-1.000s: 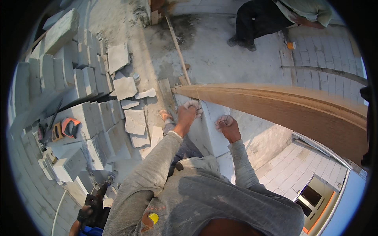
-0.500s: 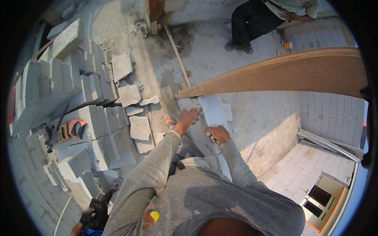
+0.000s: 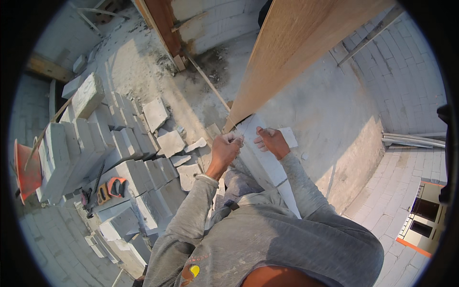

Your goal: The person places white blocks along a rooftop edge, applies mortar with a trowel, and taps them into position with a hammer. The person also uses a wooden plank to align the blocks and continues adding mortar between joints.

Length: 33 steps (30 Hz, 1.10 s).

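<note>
My left hand (image 3: 226, 150) is closed in a pinch at the foot of a tall brown wooden frame board (image 3: 282, 52). A thin string appears to run from the board's lower end to these fingertips, though it is very faint. Just to the right, my right hand (image 3: 272, 142) has its fingers curled with the thumb raised; whatever lies in them, if anything, is too small to make out. Both hands are over a low wall of white blocks (image 3: 267, 167), which runs from the board's foot back toward my body.
Stacked pale blocks (image 3: 76, 138) stand on the left, with an orange-handled saw (image 3: 116, 186) on them. An orange bucket (image 3: 27, 165) is farther left. Broken slabs (image 3: 170, 143) lie beside the stack. A wooden strip (image 3: 209, 82) spans the floor, and metal profiles (image 3: 413, 140) lie at the right.
My view has turned, so the board now rises steeply and the seated person is almost out of view. My right hand has lifted away from the block wall, nearer the board.
</note>
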Each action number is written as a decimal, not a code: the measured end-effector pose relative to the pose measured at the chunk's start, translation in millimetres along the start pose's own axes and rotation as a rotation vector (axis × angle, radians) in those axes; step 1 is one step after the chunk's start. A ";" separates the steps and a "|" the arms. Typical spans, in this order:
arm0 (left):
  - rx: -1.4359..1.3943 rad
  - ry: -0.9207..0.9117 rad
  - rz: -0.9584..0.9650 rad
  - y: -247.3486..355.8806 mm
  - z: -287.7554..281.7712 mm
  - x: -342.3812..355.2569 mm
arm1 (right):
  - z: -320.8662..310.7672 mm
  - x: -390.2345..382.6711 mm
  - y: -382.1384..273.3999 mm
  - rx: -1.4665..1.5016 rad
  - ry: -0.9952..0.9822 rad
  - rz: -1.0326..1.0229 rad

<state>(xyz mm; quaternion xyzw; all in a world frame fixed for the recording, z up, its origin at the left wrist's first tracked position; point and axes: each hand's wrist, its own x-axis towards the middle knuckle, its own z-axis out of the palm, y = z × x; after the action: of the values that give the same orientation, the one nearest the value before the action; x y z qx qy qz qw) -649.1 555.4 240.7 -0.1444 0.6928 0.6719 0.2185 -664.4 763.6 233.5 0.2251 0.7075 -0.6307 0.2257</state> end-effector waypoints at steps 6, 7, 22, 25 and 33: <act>-0.281 0.007 -0.014 -6.6 59.1 -7.2 | -22.0 49.7 -44.5 0.196 0.165 0.139; -0.255 0.058 -0.056 -15.7 53.5 5.2 | -37.4 59.2 -46.1 0.151 0.175 0.090; -0.367 0.273 0.141 28.1 18.2 17.1 | -45.8 173.8 -174.7 -0.843 0.304 -0.482; -0.436 0.279 0.207 59.3 22.7 -1.1 | -53.6 162.5 -190.3 -0.653 0.270 -0.518; -0.547 0.272 0.223 79.9 31.3 -15.8 | -72.0 144.1 -201.0 -0.579 0.335 -0.656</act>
<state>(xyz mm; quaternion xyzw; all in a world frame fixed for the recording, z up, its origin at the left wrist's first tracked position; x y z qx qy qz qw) -671.5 589.4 317.8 -0.2093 0.5211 0.8274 0.0022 -903.1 819.3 312.9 0.0163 0.9150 -0.4002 -0.0493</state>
